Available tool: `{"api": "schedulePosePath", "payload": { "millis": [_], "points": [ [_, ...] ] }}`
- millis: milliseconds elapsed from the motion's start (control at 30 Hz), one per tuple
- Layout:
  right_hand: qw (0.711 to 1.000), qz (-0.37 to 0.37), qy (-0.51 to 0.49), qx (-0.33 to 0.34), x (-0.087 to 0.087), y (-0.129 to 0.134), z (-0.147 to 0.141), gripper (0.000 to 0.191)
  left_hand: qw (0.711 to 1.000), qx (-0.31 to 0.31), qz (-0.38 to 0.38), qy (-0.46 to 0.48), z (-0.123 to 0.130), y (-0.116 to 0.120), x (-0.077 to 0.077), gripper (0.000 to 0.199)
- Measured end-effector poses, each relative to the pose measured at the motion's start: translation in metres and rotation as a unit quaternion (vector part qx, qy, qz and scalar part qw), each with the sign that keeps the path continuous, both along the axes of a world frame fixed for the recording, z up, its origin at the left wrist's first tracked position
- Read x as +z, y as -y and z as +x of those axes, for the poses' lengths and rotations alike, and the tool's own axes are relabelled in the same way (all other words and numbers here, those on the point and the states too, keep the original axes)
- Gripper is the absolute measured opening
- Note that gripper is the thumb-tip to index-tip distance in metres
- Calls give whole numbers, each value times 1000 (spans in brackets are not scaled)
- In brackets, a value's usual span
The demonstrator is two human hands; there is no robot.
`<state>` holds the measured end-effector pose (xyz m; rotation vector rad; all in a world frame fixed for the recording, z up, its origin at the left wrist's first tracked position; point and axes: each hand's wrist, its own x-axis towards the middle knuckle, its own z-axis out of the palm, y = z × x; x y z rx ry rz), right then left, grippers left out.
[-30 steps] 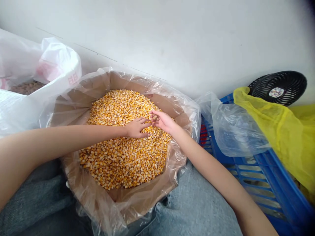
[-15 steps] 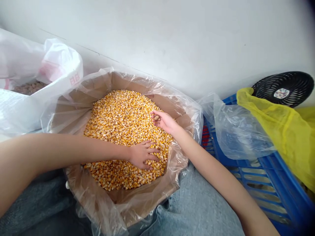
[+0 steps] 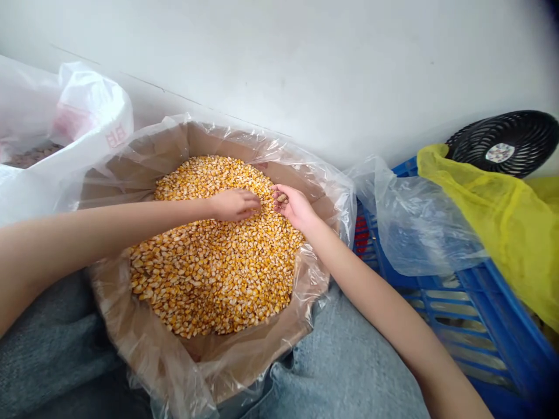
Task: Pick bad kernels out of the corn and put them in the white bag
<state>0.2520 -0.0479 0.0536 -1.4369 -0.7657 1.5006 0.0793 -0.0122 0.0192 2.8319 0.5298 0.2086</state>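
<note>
Yellow and white corn kernels (image 3: 227,279) fill a cardboard box (image 3: 209,137) lined with a clear plastic bag (image 3: 336,186). My left hand (image 3: 236,205) is palm down over the far part of the kernels. Its fingers bend loosely downward, tips close to the corn, with nothing seen in them. Just to the right, my right hand (image 3: 297,208) is turned partly upward at the kernels' right edge. Its curled fingers hold a small tan lump (image 3: 282,198), too small to name exactly.
A white woven sack (image 3: 94,116) with brownish contents stands at the left. On the right, a blue plastic crate (image 3: 493,314) carries a clear bag (image 3: 428,227) and yellow mesh (image 3: 489,215). A black round fan grille (image 3: 528,137) leans by the white wall (image 3: 305,64).
My left hand has moved away from me and slightly left across the corn, its spread fingers now drawn closer together. My right hand stays near its place with the tan lump. The view has shifted slightly.
</note>
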Motion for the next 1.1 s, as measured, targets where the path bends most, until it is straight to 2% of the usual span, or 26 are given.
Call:
{"api": "schedulePosePath", "payload": {
  "millis": [67, 133, 200, 267, 367, 533, 767, 933, 1100],
  "points": [
    [1000, -4, -5, 8, -1, 0, 0, 9, 991, 129, 41, -3, -3, -24, -6, 44],
    [1000, -11, -3, 16, -2, 1, -1, 9, 969, 243, 42, -8, -3, -40, -11, 51],
    [1000, -22, 3, 20, -2, 1, -2, 9, 953, 300, 20, -23, 1, -48, -15, 54],
    [999, -33, 8, 25, -1, 2, -4, 9, 949, 311, 2, -42, 7, -48, -18, 56],
    [998, -45, 12, 30, -1, 2, -6, 9, 953, 297, -10, -67, 18, -36, -21, 61],
    [998, -47, 13, 41, -5, 3, -7, 9, 971, 233, -22, -55, 34, -9, -28, 61],
    [997, -41, 11, 58, -11, 2, -5, 10, 983, 168, -52, -46, 38, 13, -33, 63],
    [998, -36, 21, 54, -9, 3, -4, 10, 997, 71, -25, -21, 39, 51, -34, 60],
    [998, -35, 21, 56, -8, 3, -4, 9, 999, -23, -44, 13, 41, 89, -33, 54]
  ]
}}
